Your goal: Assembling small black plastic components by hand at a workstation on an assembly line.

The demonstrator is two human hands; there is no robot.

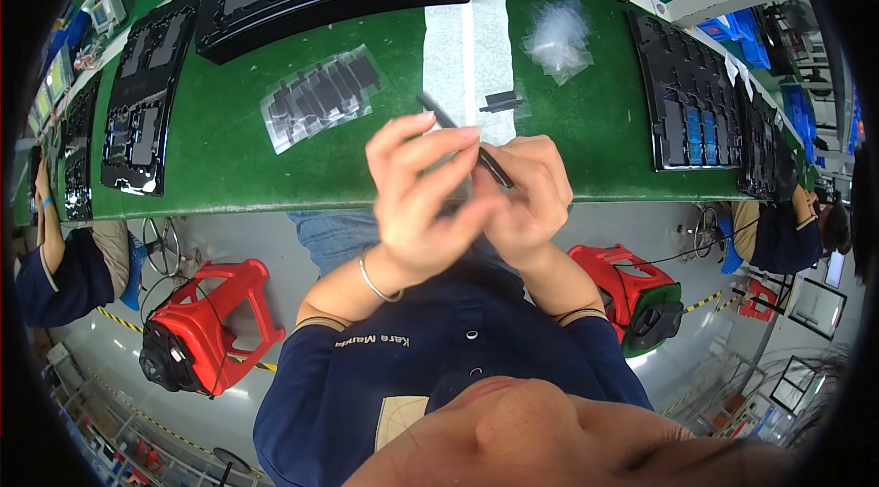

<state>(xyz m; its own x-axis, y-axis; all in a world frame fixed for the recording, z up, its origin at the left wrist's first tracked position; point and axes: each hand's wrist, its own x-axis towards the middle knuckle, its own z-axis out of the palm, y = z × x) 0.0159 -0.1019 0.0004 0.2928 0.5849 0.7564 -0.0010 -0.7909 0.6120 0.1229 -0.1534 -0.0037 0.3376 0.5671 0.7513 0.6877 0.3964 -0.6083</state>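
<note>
Above the table's near edge, both my hands are together at a thin, dark, flat piece (495, 168), seen nearly edge-on and tilted. My right hand (533, 199) is closed around its lower end. My left hand (423, 189) has its fingers bent over its upper part, with the thumb reaching toward my right hand; motion blurs it somewhat. Just beyond, a small clear sheet with black stickers (501, 102) lies on a white strip (449, 48). To the left is a larger clear sheet of black die-cut stickers (322, 93).
Clear film scraps (558, 34) lie heaped right of the strip. A stack of black trays (339, 6) stands at the back left, with another black tray (142, 102) beside it. More trays (687, 102) are on the right. Red stools (215, 322) and co-workers (78, 272) flank me.
</note>
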